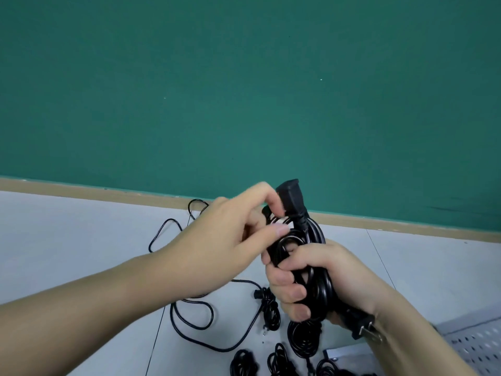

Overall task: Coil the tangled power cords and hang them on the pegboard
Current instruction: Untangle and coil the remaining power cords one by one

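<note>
From my feed, the coiled cord (315, 270) looks like smooth black rubbery plastic with a slight sheen, and its connector (290, 195) is a duller molded black. The plug prongs (372, 333) are bare shiny metal. The pegboard (477, 343) reads as painted pale grey metal, matte. The floor (81, 240) looks smooth, light grey, low gloss. The wall (244, 90) is flat matte green.

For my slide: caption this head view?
Right hand grips a coiled cord; left hand tucks its end.
</note>
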{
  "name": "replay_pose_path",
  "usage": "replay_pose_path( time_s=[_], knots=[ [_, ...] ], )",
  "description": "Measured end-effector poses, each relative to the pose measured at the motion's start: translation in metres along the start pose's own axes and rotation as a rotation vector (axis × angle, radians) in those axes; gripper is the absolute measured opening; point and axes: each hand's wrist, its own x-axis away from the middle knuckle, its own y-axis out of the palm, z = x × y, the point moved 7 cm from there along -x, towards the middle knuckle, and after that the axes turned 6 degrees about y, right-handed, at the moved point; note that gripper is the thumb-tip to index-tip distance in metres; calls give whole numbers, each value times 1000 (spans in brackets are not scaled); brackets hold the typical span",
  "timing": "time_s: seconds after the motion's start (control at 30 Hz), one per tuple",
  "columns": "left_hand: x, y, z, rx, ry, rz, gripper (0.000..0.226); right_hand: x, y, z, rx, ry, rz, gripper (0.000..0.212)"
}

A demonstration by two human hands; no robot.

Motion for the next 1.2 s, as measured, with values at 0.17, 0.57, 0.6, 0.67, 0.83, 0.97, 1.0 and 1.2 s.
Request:
replay_pose_path(
  time_s=[0.17, 0.57, 0.6, 0.67, 0.83, 0.97, 1.0, 1.2],
  knots=[
    [1, -9, -10, 25, -54, 8, 43, -4, 0, 11, -26, 108, -70, 17],
    [-1, -2, -14, 96, -87, -25, 31, -9, 1, 25, 22, 193, -75, 15],
    [-3, -5, -15, 92, -95, 17, 30, -10, 2, 24, 12, 182, -87, 15],
    [-6, -11, -20, 122, -137, 108, 33, -10, 2, 22, 1, 145, -118, 29],
    [-10, -16, -20, 330, -154, 248, 27, -13, 0, 11, -204, 48, -187, 46],
    [-11, -22, -18, 654, -225, 387, 19, -19, -19, -4, -438, -82, -2, 46],
    [-10, -22, -18, 728, -257, 404, 21, -20, -25, -7, -475, -122, 64, 39],
    [2, -12, -32, 716, -463, 350, 27, -18, -30, -20, -615, -274, 50, 37]
  ],
)
